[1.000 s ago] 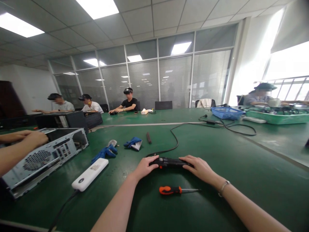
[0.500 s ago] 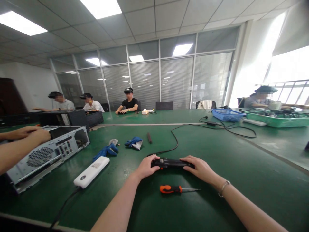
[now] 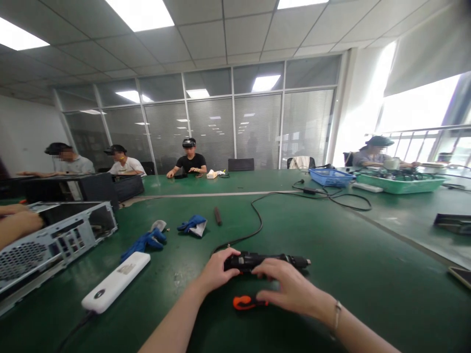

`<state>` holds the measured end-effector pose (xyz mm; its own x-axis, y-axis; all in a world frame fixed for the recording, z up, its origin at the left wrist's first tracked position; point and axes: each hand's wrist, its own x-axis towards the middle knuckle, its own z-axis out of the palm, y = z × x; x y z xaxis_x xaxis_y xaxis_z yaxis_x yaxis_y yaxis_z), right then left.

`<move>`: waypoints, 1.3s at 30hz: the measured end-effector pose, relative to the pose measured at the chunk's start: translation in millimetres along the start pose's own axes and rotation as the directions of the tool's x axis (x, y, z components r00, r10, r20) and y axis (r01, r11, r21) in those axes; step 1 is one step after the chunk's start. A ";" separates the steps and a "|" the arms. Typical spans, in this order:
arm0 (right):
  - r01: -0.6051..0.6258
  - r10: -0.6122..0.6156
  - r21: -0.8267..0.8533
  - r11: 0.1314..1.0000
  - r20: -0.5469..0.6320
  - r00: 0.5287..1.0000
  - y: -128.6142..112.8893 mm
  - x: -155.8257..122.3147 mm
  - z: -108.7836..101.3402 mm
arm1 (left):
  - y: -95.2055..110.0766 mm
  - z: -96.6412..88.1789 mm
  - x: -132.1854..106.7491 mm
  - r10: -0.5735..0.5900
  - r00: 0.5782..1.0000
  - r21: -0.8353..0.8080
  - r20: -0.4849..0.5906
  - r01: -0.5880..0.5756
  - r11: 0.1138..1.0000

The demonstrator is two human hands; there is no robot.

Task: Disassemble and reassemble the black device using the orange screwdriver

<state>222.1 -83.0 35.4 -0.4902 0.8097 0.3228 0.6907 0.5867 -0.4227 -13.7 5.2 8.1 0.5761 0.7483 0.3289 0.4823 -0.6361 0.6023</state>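
A black corded power tool lies on the green table in front of me. My left hand is closed around its left end. My right hand is off the tool and hovers just in front of it, fingers curved and apart. It hangs over an orange-handled screwdriver, covering the shaft so that only the handle shows. The tool's black cord runs away across the table.
A white power strip, two blue gloves and a small dark cylinder lie to the left. An open computer case has another person's hand on it. A blue basket and green tray stand far right; several people sit beyond.
My right hand has let go of the tool's right end and come back over the orange screwdriver. My left hand keeps its grip. The view has shifted to the right.
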 end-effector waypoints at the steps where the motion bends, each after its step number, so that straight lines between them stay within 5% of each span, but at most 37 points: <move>1: 0.043 -0.042 -0.012 0.999 0.061 0.997 -10.9 0.4 6.2 | -1.7 1.1 0.5 0.007 1.000 -0.003 -0.002 -0.007 1.000; 5: 0.131 -0.111 -0.113 0.985 0.172 0.979 -31.6 4.2 18.7 | -7.5 4.2 2.1 0.018 1.000 -0.017 -0.017 -0.018 1.000; 7: 0.118 -0.112 -0.091 0.989 0.073 0.991 -31.6 10.4 10.0 | -9.2 5.0 2.3 0.023 1.000 -0.031 -0.018 -0.024 0.999; 9: 0.074 -0.075 -0.012 0.997 -0.167 0.983 -29.8 19.7 -5.6 | -9.8 5.1 1.7 0.016 1.000 -0.025 -0.015 -0.017 1.000; 11: 0.049 -0.008 0.081 0.996 -0.445 0.896 -28.3 30.1 -19.8 | -9.5 4.9 0.5 0.002 1.000 -0.002 -0.013 -0.002 1.000; 13: 0.056 0.034 0.118 0.991 -0.648 0.761 -26.7 38.3 -25.0 | -8.8 4.5 -0.9 -0.004 1.000 0.016 -0.017 0.004 1.000; 15: 0.072 0.014 0.079 0.994 -0.764 0.645 -23.6 42.5 -18.5 | -8.3 4.4 -1.7 0.007 1.000 0.025 -0.015 -0.007 1.000; 17: 0.091 -0.047 0.010 0.996 -0.798 0.601 -18.5 43.0 -4.2 | -8.0 4.5 -1.7 0.022 1.000 0.031 -0.012 -0.022 0.999; 23: 0.121 -0.133 -0.068 0.990 -0.717 0.685 -3.3 42.4 27.0 | -6.3 5.3 0.5 0.028 0.999 0.053 -0.022 -0.027 0.998; 35: 0.197 -0.206 -0.075 0.977 -0.549 0.810 -16.4 45.8 22.4 | -7.2 6.0 0.7 0.048 0.998 0.023 -0.033 -0.048 0.999; 39: 0.183 -0.217 -0.118 0.976 -0.550 0.807 -20.0 45.9 22.3 | -6.8 6.7 0.9 0.066 0.997 0.018 -0.036 -0.065 0.998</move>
<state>173.9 -57.2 39.8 -0.2534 0.5168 0.8178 0.6471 0.7189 -0.2538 -12.0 8.9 -0.6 0.5824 0.7110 0.3941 0.4556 -0.6870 0.5661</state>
